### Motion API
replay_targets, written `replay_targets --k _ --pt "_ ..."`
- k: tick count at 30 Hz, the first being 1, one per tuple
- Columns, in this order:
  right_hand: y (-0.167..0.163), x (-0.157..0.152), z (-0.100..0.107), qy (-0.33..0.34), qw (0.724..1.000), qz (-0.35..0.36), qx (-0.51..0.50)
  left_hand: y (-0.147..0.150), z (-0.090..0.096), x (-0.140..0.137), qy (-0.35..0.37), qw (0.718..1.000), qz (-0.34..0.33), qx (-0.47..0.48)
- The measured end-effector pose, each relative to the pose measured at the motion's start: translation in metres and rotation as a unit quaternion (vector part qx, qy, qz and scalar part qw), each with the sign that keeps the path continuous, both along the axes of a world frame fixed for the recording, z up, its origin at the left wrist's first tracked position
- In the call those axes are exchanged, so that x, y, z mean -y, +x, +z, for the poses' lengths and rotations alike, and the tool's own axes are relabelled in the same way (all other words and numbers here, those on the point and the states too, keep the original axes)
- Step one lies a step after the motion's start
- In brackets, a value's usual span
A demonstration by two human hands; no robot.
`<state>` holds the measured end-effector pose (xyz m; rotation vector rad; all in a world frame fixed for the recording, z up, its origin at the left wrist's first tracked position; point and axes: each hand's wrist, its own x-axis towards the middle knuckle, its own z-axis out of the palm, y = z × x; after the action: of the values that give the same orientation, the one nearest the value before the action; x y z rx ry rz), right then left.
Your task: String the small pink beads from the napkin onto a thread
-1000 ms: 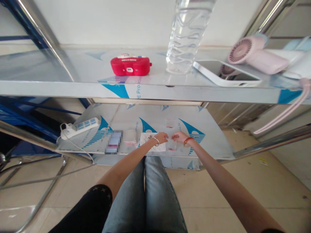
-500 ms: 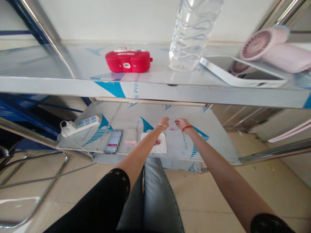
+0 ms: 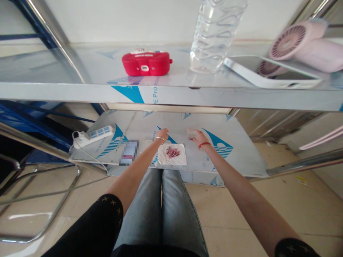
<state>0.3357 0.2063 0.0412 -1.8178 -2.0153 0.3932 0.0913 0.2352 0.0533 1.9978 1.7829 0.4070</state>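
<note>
My right hand, with a red band at its wrist, pinches a small clear plastic bag just above the lower shelf. To its left, my left hand wears a bracelet; its fingertips look slightly apart and nothing shows between them. Below and between the hands lies a white paper square bearing a dark red, white-dotted piece, too small to name. My left forearm mostly covers the stack of thin packets beside the phone.
A phone with a blurred screen and a white power strip lie on the left of the lower shelf. Overhead, the upper shelf bears a red case, a clear bottle, a white-edged phone and a pink fan.
My left hand has moved left, away from my right hand, uncovering the paper square. The clear bag now shows in my right hand, which has shifted slightly left.
</note>
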Motion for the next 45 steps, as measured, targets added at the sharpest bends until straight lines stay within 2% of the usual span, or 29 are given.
replay_targets --k 4,6,9,12,14,20,25,28,32,35,38,41,45 --pt "-0.054 0.022 -0.009 0.026 0.999 0.018 -0.013 -0.032 -0.011 0.047 0.027 0.998 0.054 -0.008" --pt "-0.086 0.037 -0.015 0.031 0.999 0.039 -0.020 -0.045 -0.025 0.079 0.051 0.993 0.101 -0.022" --pt "-0.134 0.060 -0.026 0.033 0.993 0.098 -0.047 -0.059 -0.051 0.122 0.124 0.969 0.210 -0.036" --pt "-0.171 0.080 -0.036 0.026 0.985 0.163 -0.058 -0.069 -0.069 0.141 0.116 0.933 0.339 -0.019" --pt "-0.188 0.089 -0.040 0.017 0.982 0.181 -0.055 -0.075 -0.073 0.139 0.091 0.926 0.366 0.006" --pt "-0.203 0.095 -0.044 -0.020 0.985 0.165 -0.052 -0.092 -0.067 0.117 0.070 0.943 0.320 0.053" --pt "-0.205 0.096 -0.044 -0.032 0.986 0.152 -0.061 -0.102 -0.071 0.118 0.078 0.939 0.328 0.068" --pt "-0.208 0.097 -0.046 -0.019 0.984 0.155 -0.081 -0.107 -0.071 0.120 0.090 0.943 0.310 0.084" --pt "-0.212 0.097 -0.044 -0.006 0.982 0.148 -0.119 -0.110 -0.057 0.122 0.139 0.950 0.260 0.104" --pt "-0.216 0.097 -0.038 -0.013 0.975 0.121 -0.187 -0.105 -0.038 0.128 0.155 0.943 0.237 0.174" --pt "-0.219 0.099 -0.032 -0.068 0.944 0.078 -0.315 -0.092 -0.024 0.140 0.143 0.917 0.241 0.284" --pt "-0.215 0.104 -0.026 -0.118 0.885 0.035 -0.449 -0.075 -0.019 0.151 0.102 0.882 0.260 0.380" --pt "-0.194 0.113 -0.017 -0.129 0.837 -0.023 -0.532 -0.057 -0.021 0.157 0.053 0.868 0.235 0.433"
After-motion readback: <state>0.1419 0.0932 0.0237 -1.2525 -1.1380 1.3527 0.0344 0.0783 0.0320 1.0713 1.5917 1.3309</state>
